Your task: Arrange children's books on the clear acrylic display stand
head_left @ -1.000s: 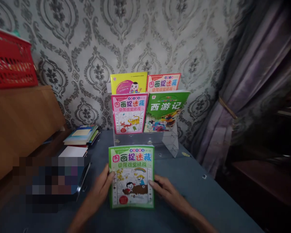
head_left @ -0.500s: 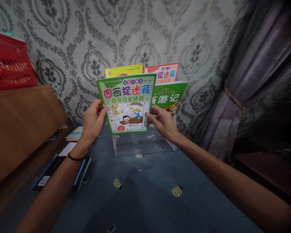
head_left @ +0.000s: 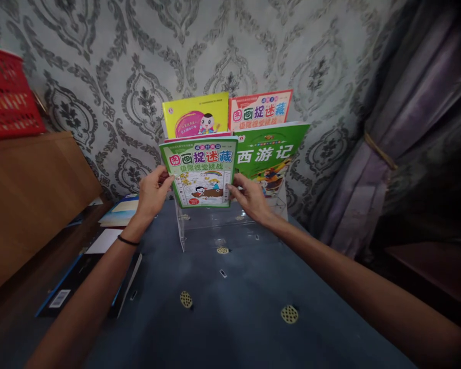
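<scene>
Both my hands grip a green picture book (head_left: 203,177) by its side edges, cover facing me. My left hand (head_left: 153,192) pinches its left edge, and my right hand (head_left: 251,199) pinches the right one. The book is at the left front of a clear acrylic book stand (head_left: 181,230); whether it rests on the stand I cannot tell. Behind it a yellow book (head_left: 194,115) stands upright at the left, with a pink edge showing below it. To the right are a red-bordered picture book (head_left: 259,107) and, in front of that, another green book (head_left: 271,146).
Dark books (head_left: 88,282) and a light-blue book (head_left: 119,212) lie at the left on the dark patterned tablecloth (head_left: 238,318). A red basket (head_left: 9,92) stands on a wooden box (head_left: 34,189). A tied curtain (head_left: 353,195) hangs at the right, beside the patterned wall.
The green picture book has gone lower and farther from me, toward the stand, with both hands still on it. More of the yellow book shows above it. My view has shifted slightly.
</scene>
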`<act>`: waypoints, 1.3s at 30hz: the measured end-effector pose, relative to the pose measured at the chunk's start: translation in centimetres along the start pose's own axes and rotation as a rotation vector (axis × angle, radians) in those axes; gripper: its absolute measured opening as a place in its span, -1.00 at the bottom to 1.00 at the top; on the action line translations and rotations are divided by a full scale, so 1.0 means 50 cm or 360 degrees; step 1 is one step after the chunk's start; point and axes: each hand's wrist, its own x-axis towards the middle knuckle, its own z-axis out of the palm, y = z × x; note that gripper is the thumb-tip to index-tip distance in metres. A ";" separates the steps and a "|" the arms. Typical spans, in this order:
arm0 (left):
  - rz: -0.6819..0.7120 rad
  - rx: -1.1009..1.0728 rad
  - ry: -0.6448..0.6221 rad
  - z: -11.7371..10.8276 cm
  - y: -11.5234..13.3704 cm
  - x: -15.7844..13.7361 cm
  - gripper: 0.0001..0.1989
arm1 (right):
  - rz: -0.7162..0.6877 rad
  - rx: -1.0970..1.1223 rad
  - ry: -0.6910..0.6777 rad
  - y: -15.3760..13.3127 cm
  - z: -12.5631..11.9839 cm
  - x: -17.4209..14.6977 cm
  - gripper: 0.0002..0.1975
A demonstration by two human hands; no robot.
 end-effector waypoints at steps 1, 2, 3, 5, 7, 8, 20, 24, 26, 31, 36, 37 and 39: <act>-0.0003 0.0010 0.0001 0.001 -0.004 -0.001 -0.89 | 0.0002 -0.0005 -0.0003 0.006 0.004 -0.001 -0.78; -0.0008 0.0024 0.0004 0.002 -0.006 -0.001 -0.90 | 0.0004 -0.0003 -0.0004 0.011 0.009 -0.001 -0.78; -0.0013 0.0038 0.0008 0.002 -0.007 -0.002 -0.90 | 0.0007 0.0008 -0.0007 0.015 0.013 -0.001 -0.77; -0.0028 0.0051 0.0019 0.001 -0.007 -0.002 -0.89 | 0.0011 0.0044 -0.0023 0.018 0.019 -0.001 -0.77; -0.0043 0.0042 0.0023 0.000 -0.006 -0.002 -0.89 | 0.0006 0.0062 -0.0030 0.017 0.020 0.001 -0.78; -0.0050 0.0031 0.0020 -0.001 -0.006 -0.002 -0.89 | -0.0004 0.0056 -0.0028 0.015 0.019 0.002 -0.79; -0.0098 0.0019 -0.0049 0.007 -0.044 -0.010 -0.88 | 0.0026 -0.0012 -0.0061 0.031 0.021 -0.004 -0.86; -0.0071 0.0110 -0.0035 0.009 -0.058 -0.017 -0.85 | 0.0055 -0.0038 -0.0063 0.036 0.030 -0.008 -0.85; -0.0049 0.0157 -0.0015 0.010 -0.059 -0.020 -0.85 | 0.0040 -0.0041 -0.0047 0.036 0.030 -0.007 -0.88; -0.0066 0.0103 -0.0025 0.013 -0.055 -0.022 -0.86 | -0.0015 -0.0038 -0.0098 0.036 0.021 -0.006 -0.90; -0.0099 0.0037 -0.0024 0.014 -0.058 -0.022 -0.85 | -0.0089 -0.0163 -0.0087 0.036 0.012 -0.001 -0.89; -0.0106 0.0037 -0.0026 0.015 -0.060 -0.022 -0.85 | -0.0099 -0.0181 -0.0088 0.037 0.012 -0.001 -0.89; -0.0124 0.0044 -0.0036 0.017 -0.065 -0.026 -0.84 | -0.0097 -0.0204 -0.0102 0.040 0.013 -0.002 -0.88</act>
